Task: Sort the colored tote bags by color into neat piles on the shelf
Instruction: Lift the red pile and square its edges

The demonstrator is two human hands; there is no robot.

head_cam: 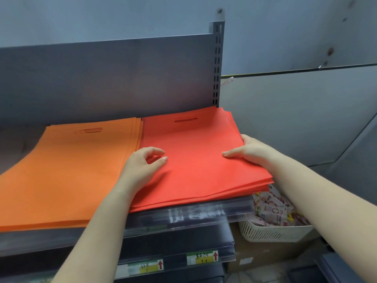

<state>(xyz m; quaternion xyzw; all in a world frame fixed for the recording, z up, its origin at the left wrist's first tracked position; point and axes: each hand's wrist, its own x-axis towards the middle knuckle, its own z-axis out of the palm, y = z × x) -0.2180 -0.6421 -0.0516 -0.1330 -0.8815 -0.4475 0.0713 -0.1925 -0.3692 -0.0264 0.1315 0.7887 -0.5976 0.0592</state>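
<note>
Two piles lie side by side on the shelf (61, 237): orange tote bags (61, 176) and red tote bags (195, 160). The left hand (142, 166) rests loosely curled on the red pile, holding nothing. The right hand (251, 152) has its grip on that pile's right edge, thumb on top.

Head view, angled down, close to shelf (61, 240)

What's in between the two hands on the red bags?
Only bare red fabric: the top of the red pile stretches flat between the left hand and the right hand. Nothing else lies there, as the head view shows.
</note>
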